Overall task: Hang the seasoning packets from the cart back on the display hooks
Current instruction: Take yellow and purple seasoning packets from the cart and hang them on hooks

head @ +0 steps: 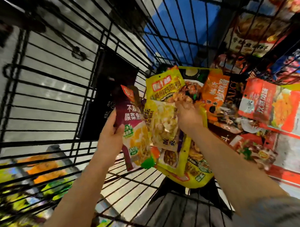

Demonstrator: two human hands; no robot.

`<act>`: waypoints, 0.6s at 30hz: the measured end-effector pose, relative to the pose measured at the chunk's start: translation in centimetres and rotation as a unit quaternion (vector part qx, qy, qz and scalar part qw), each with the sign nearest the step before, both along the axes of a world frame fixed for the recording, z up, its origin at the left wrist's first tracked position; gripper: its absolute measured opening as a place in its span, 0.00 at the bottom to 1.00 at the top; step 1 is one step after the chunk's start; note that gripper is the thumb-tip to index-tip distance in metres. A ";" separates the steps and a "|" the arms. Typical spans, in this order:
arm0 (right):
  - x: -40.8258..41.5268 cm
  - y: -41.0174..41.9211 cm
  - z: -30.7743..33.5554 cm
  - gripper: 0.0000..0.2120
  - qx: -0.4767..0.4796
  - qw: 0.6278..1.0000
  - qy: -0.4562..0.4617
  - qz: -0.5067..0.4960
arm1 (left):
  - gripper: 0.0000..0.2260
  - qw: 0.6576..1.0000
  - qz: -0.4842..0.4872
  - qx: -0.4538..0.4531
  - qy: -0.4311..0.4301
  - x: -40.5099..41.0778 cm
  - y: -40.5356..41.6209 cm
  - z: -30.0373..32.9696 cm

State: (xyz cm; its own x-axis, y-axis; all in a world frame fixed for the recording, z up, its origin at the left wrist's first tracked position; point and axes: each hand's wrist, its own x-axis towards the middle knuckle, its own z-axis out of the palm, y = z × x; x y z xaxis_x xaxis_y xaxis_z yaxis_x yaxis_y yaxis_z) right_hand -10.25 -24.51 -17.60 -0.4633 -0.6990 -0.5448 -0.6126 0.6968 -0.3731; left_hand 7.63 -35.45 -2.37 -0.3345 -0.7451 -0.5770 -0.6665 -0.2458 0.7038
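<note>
A black wire shopping cart (64, 106) holds a loose heap of seasoning packets along its right side, among them an orange foil packet (216, 92) and a red-and-white flat packet (271, 107). Above the cart floor, the left hand (111, 136) grips a maroon packet with a soup picture (134, 131) by its left edge, thumb on the front face and fingers curled behind. Just beside it, the right hand (188, 115) holds a bunch of yellow packets (166, 112); its fingers are blurred, so their exact lie cannot be told.
</note>
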 end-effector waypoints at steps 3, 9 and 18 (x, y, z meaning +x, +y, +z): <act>-0.8 -0.6 1.2 0.22 -0.002 0.999 0.029 -0.022 | 0.23 1.000 -0.015 0.011 0.001 0.1 -0.9 0.0; -2.2 6.4 2.8 0.24 -0.006 0.989 0.138 -0.059 | 0.23 0.998 -0.029 0.031 0.046 -0.2 -0.6 0.0; -4.1 17.7 5.0 0.32 0.095 0.958 0.139 -0.231 | 0.22 0.992 -0.086 0.068 0.069 -2.7 2.4 -1.4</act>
